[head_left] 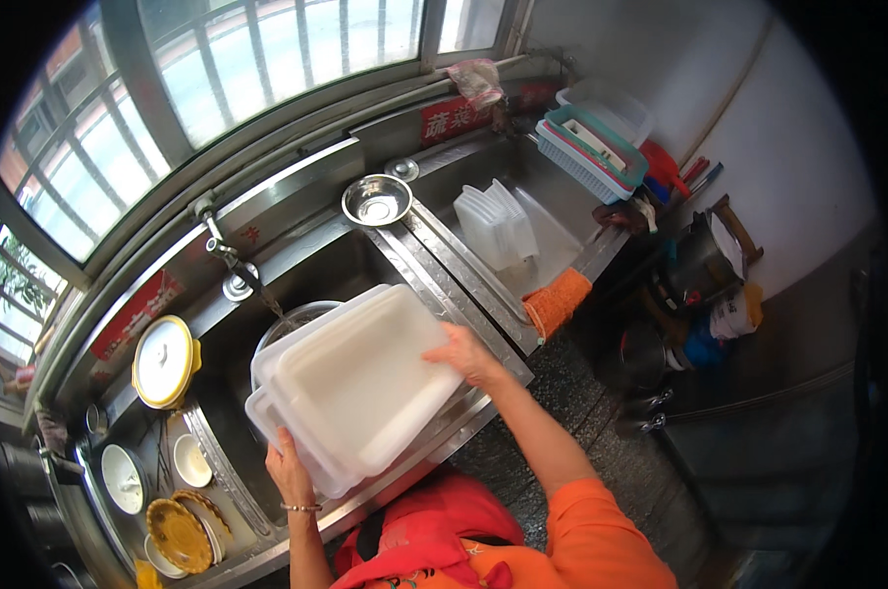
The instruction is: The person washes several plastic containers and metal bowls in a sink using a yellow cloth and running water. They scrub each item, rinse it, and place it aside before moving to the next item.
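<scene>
White plastic trays (355, 375), at least two nested together, are tilted over the front of the middle steel sink (341, 254). My left hand (289, 465) grips their lower left side. At the right edge, my right hand (464, 355) has its thumb over the rim, its other fingers mostly hidden. Behind the trays, water runs from the faucet (226, 254) into a round metal basin (271, 335), which the trays partly cover.
The left sink holds a brown scalloped plate (177, 534) and white bowls (193, 460). A lidded yellow-rimmed pot (164, 361) stands on the ledge. A steel bowl (377, 200) sits on the divider. Clear plastic containers (491, 224), stacked baskets (591, 158) and an orange cloth (559, 303) are rightward.
</scene>
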A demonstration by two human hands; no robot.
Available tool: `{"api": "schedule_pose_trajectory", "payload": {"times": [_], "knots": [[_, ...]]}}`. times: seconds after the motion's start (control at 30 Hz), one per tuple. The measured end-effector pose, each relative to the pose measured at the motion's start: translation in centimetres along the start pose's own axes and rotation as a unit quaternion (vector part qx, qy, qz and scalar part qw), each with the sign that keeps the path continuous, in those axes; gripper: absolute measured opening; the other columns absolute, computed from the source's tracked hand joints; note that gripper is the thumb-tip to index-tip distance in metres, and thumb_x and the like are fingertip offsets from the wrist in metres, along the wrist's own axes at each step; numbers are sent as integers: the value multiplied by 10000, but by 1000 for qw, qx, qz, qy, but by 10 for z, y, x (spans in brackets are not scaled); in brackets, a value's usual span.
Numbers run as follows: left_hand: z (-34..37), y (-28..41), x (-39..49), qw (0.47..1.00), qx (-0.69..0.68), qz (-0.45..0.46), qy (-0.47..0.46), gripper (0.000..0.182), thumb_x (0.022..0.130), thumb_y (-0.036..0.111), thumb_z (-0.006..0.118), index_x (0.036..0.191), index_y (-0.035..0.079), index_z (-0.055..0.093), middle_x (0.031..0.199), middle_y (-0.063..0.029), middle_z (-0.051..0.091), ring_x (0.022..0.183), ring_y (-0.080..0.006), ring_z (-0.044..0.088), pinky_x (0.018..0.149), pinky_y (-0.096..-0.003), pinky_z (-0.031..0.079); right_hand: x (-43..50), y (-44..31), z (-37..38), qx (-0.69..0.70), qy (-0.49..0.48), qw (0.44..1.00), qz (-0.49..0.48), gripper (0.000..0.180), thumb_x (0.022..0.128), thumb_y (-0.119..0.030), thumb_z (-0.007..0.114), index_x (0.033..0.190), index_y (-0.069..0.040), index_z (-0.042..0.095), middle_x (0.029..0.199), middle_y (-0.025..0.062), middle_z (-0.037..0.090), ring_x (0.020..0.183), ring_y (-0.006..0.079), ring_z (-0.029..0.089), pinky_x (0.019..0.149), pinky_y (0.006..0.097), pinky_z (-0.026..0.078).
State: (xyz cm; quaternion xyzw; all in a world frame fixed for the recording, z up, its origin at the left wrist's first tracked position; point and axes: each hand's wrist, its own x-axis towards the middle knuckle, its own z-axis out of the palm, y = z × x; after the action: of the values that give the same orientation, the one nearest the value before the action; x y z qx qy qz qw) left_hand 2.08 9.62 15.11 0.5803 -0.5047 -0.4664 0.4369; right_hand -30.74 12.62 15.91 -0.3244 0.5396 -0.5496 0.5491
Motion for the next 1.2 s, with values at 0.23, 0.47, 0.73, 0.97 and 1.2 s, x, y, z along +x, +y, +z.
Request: {"api": "schedule_pose_trajectory", "payload": {"times": [0.23, 0.47, 0.73, 0.97, 1.2], "knots": [[-14, 50, 11, 975, 185, 118, 33, 416, 964, 240, 444, 1229, -76, 491, 1086, -202, 604, 966, -274, 583, 847, -352, 438, 38, 44, 39, 152, -58, 985, 60, 389, 796, -23, 631, 1179, -23, 566, 1048, 38, 632, 956, 122, 590, 852, 276, 476], [18, 130, 1, 974, 161, 160, 12, 622, 936, 407, 449, 1382, -17, 353, 1301, -198, 492, 1164, -320, 503, 971, -378, 387, 67, 34, 61, 230, -97, 968, 25, 395, 799, -52, 660, 1179, -29, 553, 1044, 37, 629, 941, 124, 590, 842, 295, 487], [66, 123, 7, 997, -18, 19, -77, 911, 668, 244, 662, 1432, 15, 222, 1353, -138, 407, 1248, -241, 396, 1050, -373, 296, 77, -21, 11, -199, 114, 966, -120, 439, 796, -245, 684, 1115, 26, 551, 930, 172, 648, 854, 176, 621, 771, 334, 486], [102, 60, 32, 917, -281, -271, -78, 619, 620, 171, 534, 1198, -40, 473, 1081, -139, 566, 974, -270, 556, 862, -362, 464, 100, -52, -175, -21, 101, 994, 25, 324, 880, -264, 622, 1110, -37, 597, 878, 95, 659, 752, 132, 619, 642, 280, 532], [103, 17, 29, 901, -255, -352, 18, 670, 607, 274, 559, 1209, -12, 487, 1076, -151, 572, 954, -319, 548, 834, -391, 486, 231, 45, -394, 317, 468, 807, 174, 407, 889, -318, 603, 1122, -15, 462, 969, 181, 615, 794, 290, 624, 665, 418, 552]]}}
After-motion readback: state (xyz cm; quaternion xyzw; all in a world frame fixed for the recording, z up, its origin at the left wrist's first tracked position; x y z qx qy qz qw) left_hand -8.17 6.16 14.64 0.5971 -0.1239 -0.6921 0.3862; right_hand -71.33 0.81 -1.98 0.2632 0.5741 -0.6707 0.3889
